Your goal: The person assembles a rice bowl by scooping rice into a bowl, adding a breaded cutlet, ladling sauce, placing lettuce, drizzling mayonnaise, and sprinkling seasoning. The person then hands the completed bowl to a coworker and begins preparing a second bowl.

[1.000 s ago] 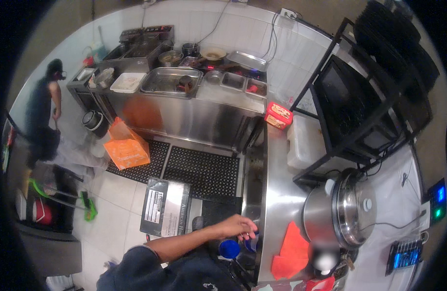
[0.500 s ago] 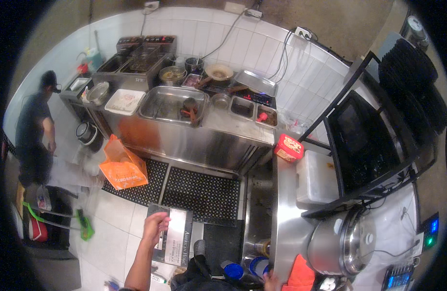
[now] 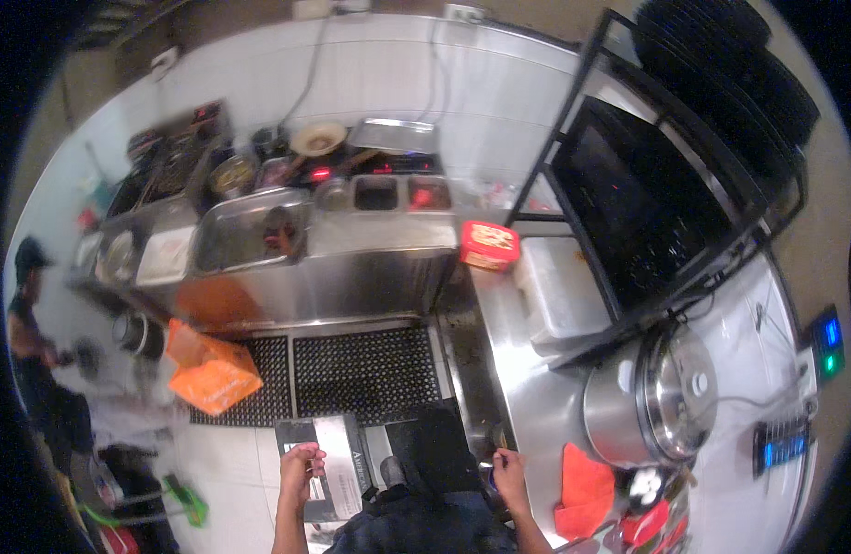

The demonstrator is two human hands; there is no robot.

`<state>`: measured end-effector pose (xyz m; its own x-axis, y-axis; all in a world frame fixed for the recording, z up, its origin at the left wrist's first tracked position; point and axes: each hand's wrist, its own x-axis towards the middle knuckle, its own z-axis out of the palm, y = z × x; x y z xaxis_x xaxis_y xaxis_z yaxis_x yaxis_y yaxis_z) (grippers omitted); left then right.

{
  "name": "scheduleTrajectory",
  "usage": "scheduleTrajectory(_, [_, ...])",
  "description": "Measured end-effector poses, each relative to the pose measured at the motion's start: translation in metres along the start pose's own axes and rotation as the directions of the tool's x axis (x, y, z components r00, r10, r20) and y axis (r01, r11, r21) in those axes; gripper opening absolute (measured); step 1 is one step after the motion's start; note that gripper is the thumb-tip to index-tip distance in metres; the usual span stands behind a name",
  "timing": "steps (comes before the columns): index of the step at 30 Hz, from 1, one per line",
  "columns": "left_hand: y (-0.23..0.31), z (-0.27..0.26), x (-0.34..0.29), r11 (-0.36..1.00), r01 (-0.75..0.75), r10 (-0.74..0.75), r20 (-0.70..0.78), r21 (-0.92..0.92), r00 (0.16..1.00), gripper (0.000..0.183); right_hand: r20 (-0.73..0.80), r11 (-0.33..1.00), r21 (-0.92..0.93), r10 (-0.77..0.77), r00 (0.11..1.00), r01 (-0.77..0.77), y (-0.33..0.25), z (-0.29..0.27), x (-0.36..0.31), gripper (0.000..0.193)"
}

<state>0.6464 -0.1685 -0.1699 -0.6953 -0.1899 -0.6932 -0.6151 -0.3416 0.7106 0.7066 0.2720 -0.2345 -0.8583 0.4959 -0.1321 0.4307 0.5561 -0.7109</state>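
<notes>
My left hand (image 3: 302, 462) is raised in front of a flat printed box (image 3: 344, 454) low by the floor, its fingers curled in. Whatever may be inside those fingers is too small to make out. Over the left edge of the steel counter (image 3: 527, 406), my right hand (image 3: 510, 473) has its fingers drawn together, and I cannot see what they hold, if anything. An orange cloth (image 3: 584, 489) lies on the counter to the right of that hand, apart from it.
A large steel cooker (image 3: 619, 406) stands on the right counter, near a black rack (image 3: 573, 138). Behind sit a red tub (image 3: 489, 245) and a translucent bin (image 3: 559, 286). An orange bag (image 3: 213, 379) rests beside black floor mats (image 3: 365, 374). Another person (image 3: 42, 360) stands far left.
My view has turned right. My right hand has come up from the lower edge beside the counter, into fuller view. My left hand stays in front of the box, lower in the picture.
</notes>
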Motion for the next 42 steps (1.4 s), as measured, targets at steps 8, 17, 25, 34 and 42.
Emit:
scheduleTrajectory(8, [0.117, 0.114, 0.102, 0.934, -0.241, 0.175, 0.252, 0.263, 0.952, 0.021, -0.113, 0.994, 0.008, -0.103, 0.988, 0.105, -0.057, 0.017, 0.068, 0.024])
scheduleTrajectory(17, [0.236, 0.268, 0.218, 0.794, -0.522, 0.362, 0.448, 0.312, 0.818, 0.029, 0.104, 0.854, 0.519, -0.087, 0.991, 0.021, -0.163, 0.038, 0.263, 0.025])
scheduleTrajectory(25, [0.232, 0.281, 0.286, 0.824, -0.492, 0.39, 0.35, 0.28, 0.852, 0.027, 0.242, 0.966, 0.182, -0.224, 0.944, 0.182, -0.265, 0.041, 0.398, 0.048])
scheduleTrajectory(34, [0.355, 0.268, 0.41, 0.497, -0.564, 0.585, 0.226, 0.66, 0.779, 0.024, 0.221, 0.857, 0.501, -0.26, 0.94, 0.12, -0.361, 0.096, 0.422, 0.028])
scheduleTrajectory(42, [0.525, 0.314, 0.61, 0.559, -0.534, 0.571, 0.172, 0.634, 0.803, 0.029, 0.102, 0.873, 0.484, 0.02, 0.995, -0.067, -0.413, 0.132, 0.406, 0.027])
